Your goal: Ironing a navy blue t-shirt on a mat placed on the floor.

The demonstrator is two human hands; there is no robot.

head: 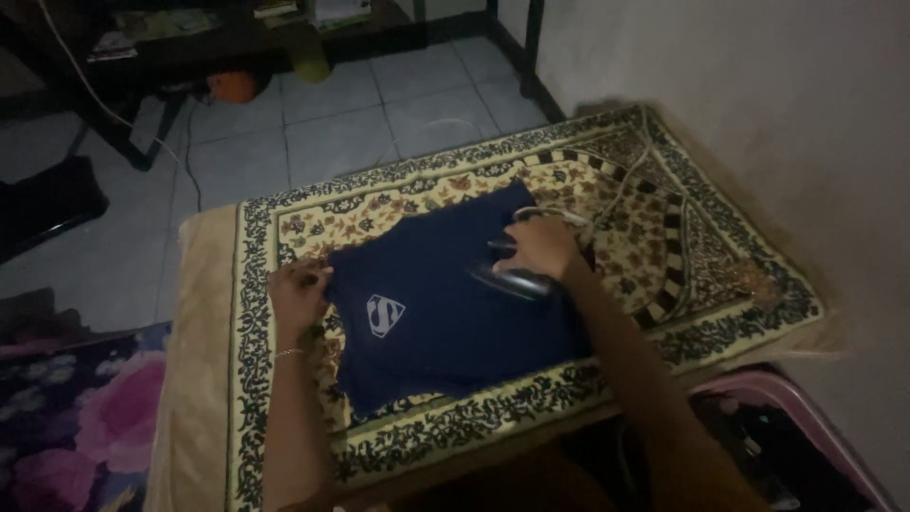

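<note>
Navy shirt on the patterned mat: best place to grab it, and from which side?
Probably the navy shirt's left edge, coming in from the left. It lies flat on the patterned mat, so only an edge can be pinched. The left hand already rests on that edge, while the right hand holds the iron down on the shirt's right part, blocking that side.

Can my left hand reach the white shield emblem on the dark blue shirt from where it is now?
Probably yes. The left hand rests on the dark blue shirt's edge, and the white shield emblem lies close beside it with nothing between. The right hand holds the iron farther off.
</note>
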